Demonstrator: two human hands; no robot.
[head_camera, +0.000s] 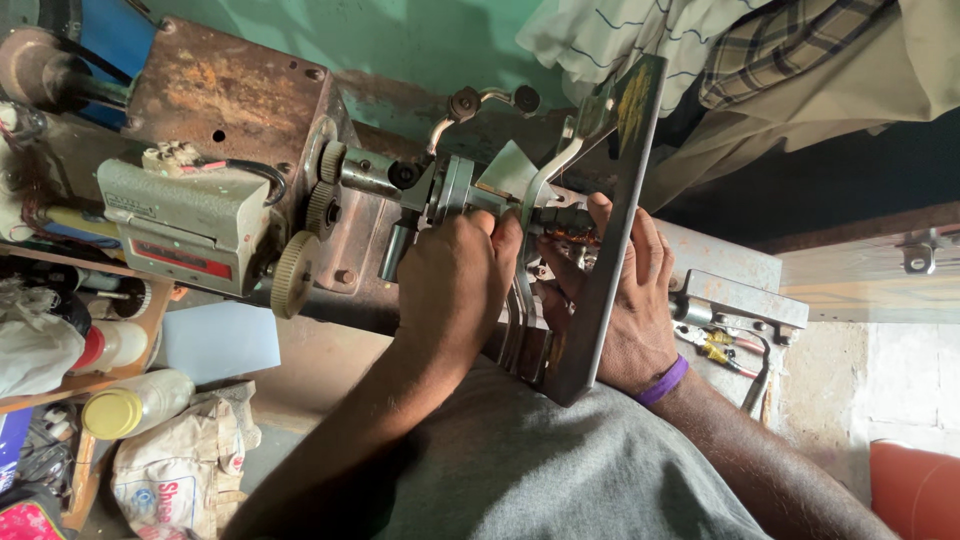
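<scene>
at the spindle my left hand (455, 285) is clenched round the shaft just beside the disc (452, 187), while my right hand (625, 295) reaches behind the flat metal bar (610, 250), fingers pinched on the copper coil (572, 236) mounted between them. i judge i'm seating or guiding the winding; the next move wants a steady grip and wire kept taut. outward sit brass gears (298, 272), a grey counter box (185, 215), then bottles (135, 403) on the shelf.
</scene>
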